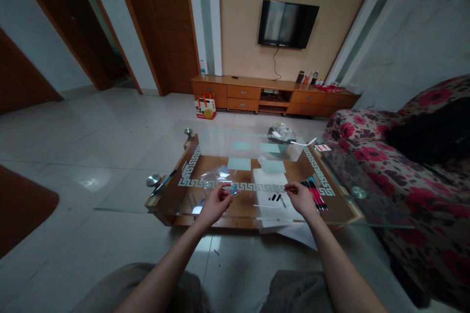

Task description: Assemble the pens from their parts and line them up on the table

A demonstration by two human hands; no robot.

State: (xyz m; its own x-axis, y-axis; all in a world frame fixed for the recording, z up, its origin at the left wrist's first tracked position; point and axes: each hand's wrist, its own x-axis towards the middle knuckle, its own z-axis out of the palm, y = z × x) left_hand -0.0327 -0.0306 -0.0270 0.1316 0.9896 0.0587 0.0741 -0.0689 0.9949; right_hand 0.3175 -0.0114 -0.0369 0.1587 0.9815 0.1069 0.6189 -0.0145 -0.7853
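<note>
Over the glass coffee table, my left hand (216, 201) pinches a small blue piece (234, 189), perhaps a pen part. A clear plastic bag (216, 176) lies just beyond that hand. My right hand (301, 198) has its thumb and fingers pressed together; whatever is between them is too small to make out. Beside it on the glass are small black pieces (273, 197) and a thin greyish piece (283, 201). To its right several pens (316, 193), pink and black with some blue, lie side by side.
The glass coffee table (128, 195) has a wooden lower frame. A dark blue pen (163, 183) rests near its left side. At the far side are a bag-lined bowl (282, 133) and a card (323, 147). A flowered sofa (414, 195) stands close on the right.
</note>
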